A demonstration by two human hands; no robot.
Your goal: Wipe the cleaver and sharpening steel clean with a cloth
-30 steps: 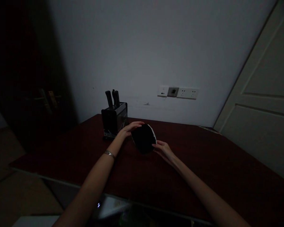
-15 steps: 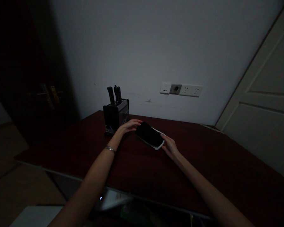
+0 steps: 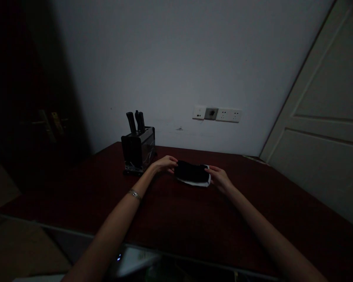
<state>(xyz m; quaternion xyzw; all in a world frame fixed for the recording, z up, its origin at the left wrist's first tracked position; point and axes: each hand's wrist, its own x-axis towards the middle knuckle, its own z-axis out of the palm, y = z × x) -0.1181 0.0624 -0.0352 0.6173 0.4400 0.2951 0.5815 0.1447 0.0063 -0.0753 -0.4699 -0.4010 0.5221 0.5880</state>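
A dark rounded object with a white rim (image 3: 192, 174) lies nearly flat on the dark red table (image 3: 194, 219), bottom side up. My left hand (image 3: 164, 163) holds its left edge with curled fingers. My right hand (image 3: 219, 177) grips its right edge. A thin bracelet (image 3: 134, 193) circles my left wrist. The room is dim, and I cannot tell whether the object is a bowl or a plate.
A black knife block (image 3: 138, 150) with three dark handles stands just left of my left hand. Wall sockets (image 3: 217, 114) sit above the table's far edge. A white door (image 3: 323, 129) is on the right, a dark door (image 3: 47, 121) on the left.
The dark object went from tilted upright on its edge to lying almost flat on the table. Both hands followed it down and stayed at its two ends.
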